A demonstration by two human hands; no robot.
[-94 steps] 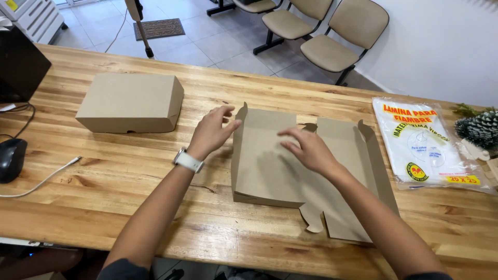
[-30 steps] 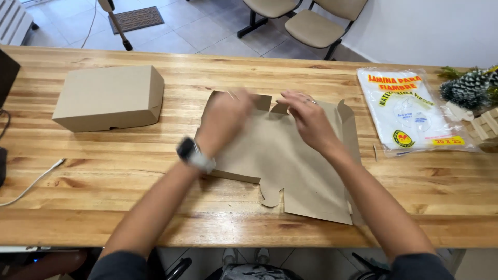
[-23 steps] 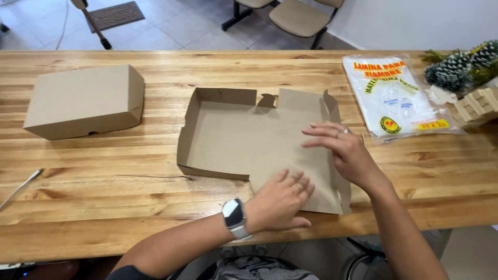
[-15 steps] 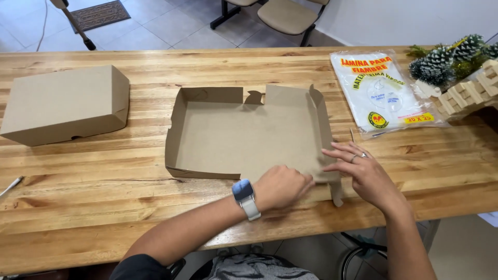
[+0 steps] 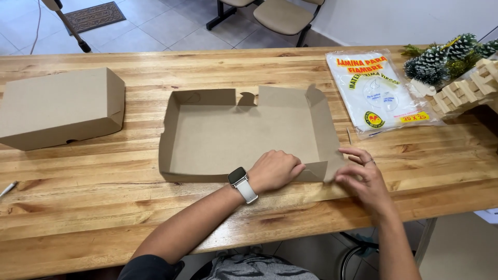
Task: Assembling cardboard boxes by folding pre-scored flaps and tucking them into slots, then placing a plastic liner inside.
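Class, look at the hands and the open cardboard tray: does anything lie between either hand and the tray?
Nothing visible does. The left hand presses on the near wall of the tray, and the right hand touches its near right corner. The closed box lies apart to the left.

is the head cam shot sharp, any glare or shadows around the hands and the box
Head view: sharp throughout, no motion blur on the left hand or right hand. Light is soft and even; faint sheen on the plastic bag, slight shadow inside the open cardboard tray. The table edge bows a little.
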